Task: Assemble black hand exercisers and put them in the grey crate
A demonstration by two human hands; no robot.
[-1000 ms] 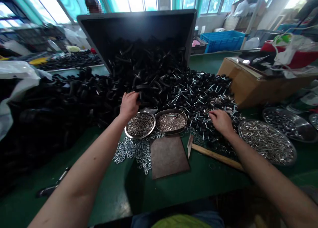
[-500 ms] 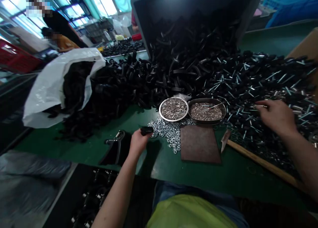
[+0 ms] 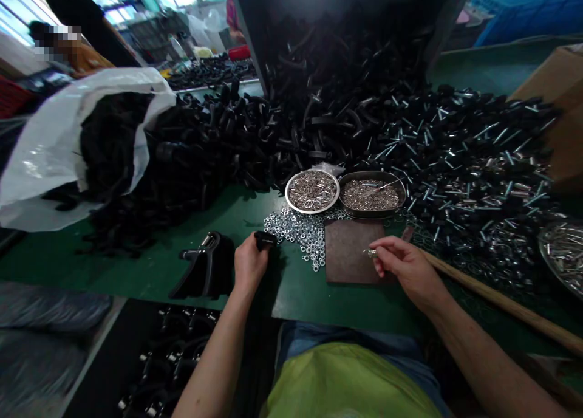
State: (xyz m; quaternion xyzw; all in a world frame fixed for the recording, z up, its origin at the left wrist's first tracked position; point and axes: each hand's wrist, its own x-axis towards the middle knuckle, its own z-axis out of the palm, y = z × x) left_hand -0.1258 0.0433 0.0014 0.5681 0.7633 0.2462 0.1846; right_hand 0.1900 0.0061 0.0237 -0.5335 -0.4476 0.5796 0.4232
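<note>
My left hand (image 3: 250, 265) is closed around a black plastic part (image 3: 266, 240), just left of a spread of loose metal nuts (image 3: 295, 231). Between the fingertips of my right hand (image 3: 410, 271) is a small metal spring (image 3: 371, 253), held over a brown square plate (image 3: 347, 257). Behind the nuts stand a round dish (image 3: 286, 193) of small metal pins and a dark oval tin (image 3: 402, 200) of tiny metal pieces. Left of my left hand, a larger black part (image 3: 214, 266) with a metal pin rests on the green table (image 3: 296, 299).
A hammer's wooden handle (image 3: 496, 296) slants across the right side. Black parts (image 3: 314, 126) are heaped behind, spilling from a tipped dark bin (image 3: 350, 11). Right lie black-headed bolts (image 3: 446, 138). A white bag (image 3: 50, 157) stands left, a cardboard box (image 3: 565, 114) right. People are at far left.
My right hand has come left from the bolt pile to above the brown plate, now showing a spring in its fingers. My left hand still holds the black part. The view has shifted slightly.
</note>
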